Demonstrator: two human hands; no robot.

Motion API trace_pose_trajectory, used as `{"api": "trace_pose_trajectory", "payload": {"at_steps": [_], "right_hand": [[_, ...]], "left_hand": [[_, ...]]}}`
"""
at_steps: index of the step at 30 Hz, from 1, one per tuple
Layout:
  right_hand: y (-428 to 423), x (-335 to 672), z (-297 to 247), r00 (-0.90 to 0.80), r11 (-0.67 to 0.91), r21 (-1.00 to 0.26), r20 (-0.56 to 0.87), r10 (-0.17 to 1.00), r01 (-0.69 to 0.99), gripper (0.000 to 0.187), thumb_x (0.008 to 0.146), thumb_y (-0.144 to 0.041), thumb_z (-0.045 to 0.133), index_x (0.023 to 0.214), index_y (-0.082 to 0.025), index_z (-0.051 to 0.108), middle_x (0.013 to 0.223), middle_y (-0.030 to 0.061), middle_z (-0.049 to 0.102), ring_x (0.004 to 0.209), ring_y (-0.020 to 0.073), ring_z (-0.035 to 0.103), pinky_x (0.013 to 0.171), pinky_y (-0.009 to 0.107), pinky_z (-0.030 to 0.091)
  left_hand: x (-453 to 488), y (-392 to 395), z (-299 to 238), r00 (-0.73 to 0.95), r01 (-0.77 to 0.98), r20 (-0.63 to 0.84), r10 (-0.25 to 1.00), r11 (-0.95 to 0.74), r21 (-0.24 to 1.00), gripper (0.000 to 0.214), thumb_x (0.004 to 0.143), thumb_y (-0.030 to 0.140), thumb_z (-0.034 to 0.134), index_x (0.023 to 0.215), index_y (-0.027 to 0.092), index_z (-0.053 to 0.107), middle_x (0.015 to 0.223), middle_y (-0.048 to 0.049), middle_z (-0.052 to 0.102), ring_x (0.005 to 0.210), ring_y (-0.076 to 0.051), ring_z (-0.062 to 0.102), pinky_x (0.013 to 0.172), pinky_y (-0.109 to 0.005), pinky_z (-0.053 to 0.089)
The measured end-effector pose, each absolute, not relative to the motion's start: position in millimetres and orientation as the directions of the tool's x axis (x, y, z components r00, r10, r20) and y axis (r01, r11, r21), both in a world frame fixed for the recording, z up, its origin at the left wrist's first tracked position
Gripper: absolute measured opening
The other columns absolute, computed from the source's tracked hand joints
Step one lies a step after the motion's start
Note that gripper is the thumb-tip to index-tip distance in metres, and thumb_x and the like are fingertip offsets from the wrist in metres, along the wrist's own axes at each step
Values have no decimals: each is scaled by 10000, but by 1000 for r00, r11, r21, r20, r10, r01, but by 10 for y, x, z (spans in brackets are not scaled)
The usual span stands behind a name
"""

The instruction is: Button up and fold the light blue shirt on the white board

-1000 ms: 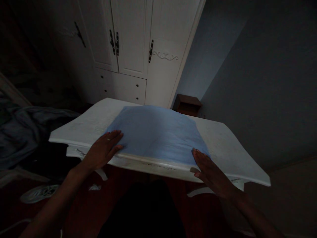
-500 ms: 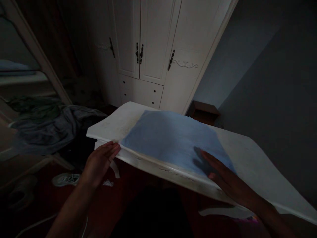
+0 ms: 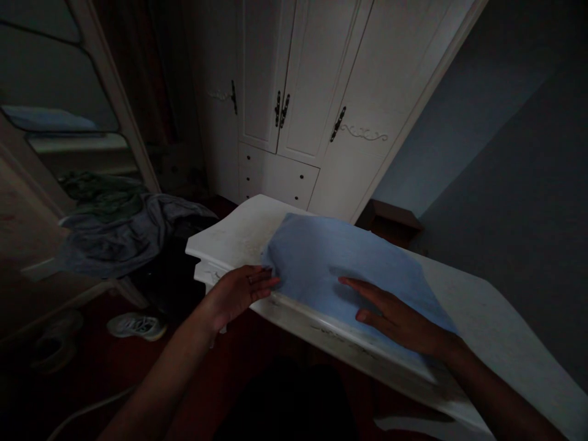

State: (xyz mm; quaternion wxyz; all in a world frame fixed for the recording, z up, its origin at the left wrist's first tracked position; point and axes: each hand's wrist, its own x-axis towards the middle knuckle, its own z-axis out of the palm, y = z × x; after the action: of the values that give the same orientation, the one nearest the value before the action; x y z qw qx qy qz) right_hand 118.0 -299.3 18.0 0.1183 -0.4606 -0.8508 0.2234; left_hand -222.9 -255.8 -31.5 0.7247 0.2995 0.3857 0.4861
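A light blue cloth (image 3: 316, 251) lies spread over the middle of a white table (image 3: 243, 223). My left hand (image 3: 239, 294) is at the cloth's front left corner, its fingers stretched out and touching the edge. The cloth puckers slightly beside those fingertips. Over the front part of the cloth is my right hand (image 3: 395, 315), open, fingers extended and thumb apart. A shadow falls on the cloth beside it; whether the palm touches the fabric I cannot tell.
A white wardrobe (image 3: 303, 79) with dark handles stands behind the table. On the left are a framed mirror (image 3: 59, 73), a heap of grey and green clothes (image 3: 119, 233) and a white shoe (image 3: 136, 326) on the red floor. A brown box-like piece (image 3: 397, 214) sits behind the table.
My left hand has moved right from the table edge to the cloth's corner, which is now drawn in and puckered. My right hand has shifted slightly left over the cloth. The view has turned a little.
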Motion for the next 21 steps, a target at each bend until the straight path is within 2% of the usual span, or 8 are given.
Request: {"api": "trace_pose_trajectory", "payload": {"at_steps": [3,5,7,10,13,17,19,21], "right_hand": [[-2913,1128,224,-560,470,-505,-32,828,724,580,923,-541,534,1467,-422,371,1519,-22,413,1365,306,439,1124,555,374],[-2848,1089,252,-554,464,-507,-34,832,727,567,918,-550,538,1452,-412,404,1504,-18,439,1357,305,451,1125,555,375],[-2772,1037,277,-552,464,-507,-28,833,726,556,919,-556,534,1440,-388,432,1494,-4,456,1358,301,451,1132,560,360],[-2649,935,305,-555,463,-521,-25,832,717,538,932,-560,509,1421,-339,469,1484,22,474,1361,286,449,1145,563,335],[-2525,818,318,-555,457,-551,-12,832,698,517,936,-565,499,1378,-298,524,1450,47,516,1342,275,476,1141,545,354],[-2380,711,328,-531,441,-593,27,847,674,507,924,-557,530,1329,-254,570,1369,87,593,1262,274,559,1103,521,416],[-2320,696,341,-512,421,-620,36,858,662,503,912,-551,553,1309,-244,580,1332,96,621,1216,270,596,1076,516,445],[-2262,701,357,-483,388,-654,39,875,650,496,894,-562,570,1274,-244,599,1299,96,642,1185,268,616,1050,510,469]], "left_hand": [[-2131,-2448,-346,165,-170,-184,969,212,962,316,718,419,707,904,164,701,1000,-158,724,897,-325,705,680,-398,569],[-2055,-2401,-348,21,55,-70,997,69,996,501,678,497,750,1053,171,682,1069,-173,712,1000,-359,677,780,-438,552],[-1964,-2376,-353,-102,178,22,995,-4,984,749,645,515,786,1273,167,569,1247,-213,637,1161,-389,603,930,-487,495],[-1794,-2338,-406,-165,177,29,986,0,984,987,701,513,763,1485,158,279,1428,-254,479,1304,-384,491,1055,-520,402],[-1604,-2266,-542,-267,171,65,961,-19,985,953,807,476,677,1520,180,119,1504,-236,379,1391,-342,392,1123,-506,341],[-1399,-2151,-734,-368,271,203,907,-104,957,887,919,432,528,1527,244,-91,1588,-172,215,1482,-286,202,1200,-496,232],[-1330,-2112,-753,-356,290,241,903,-138,947,837,957,360,453,1516,268,-164,1592,-152,206,1486,-263,193,1208,-498,219],[-1273,-2096,-707,-336,262,248,908,-163,951,779,960,243,386,1523,263,-152,1581,-142,246,1473,-247,240,1200,-491,249]]}}
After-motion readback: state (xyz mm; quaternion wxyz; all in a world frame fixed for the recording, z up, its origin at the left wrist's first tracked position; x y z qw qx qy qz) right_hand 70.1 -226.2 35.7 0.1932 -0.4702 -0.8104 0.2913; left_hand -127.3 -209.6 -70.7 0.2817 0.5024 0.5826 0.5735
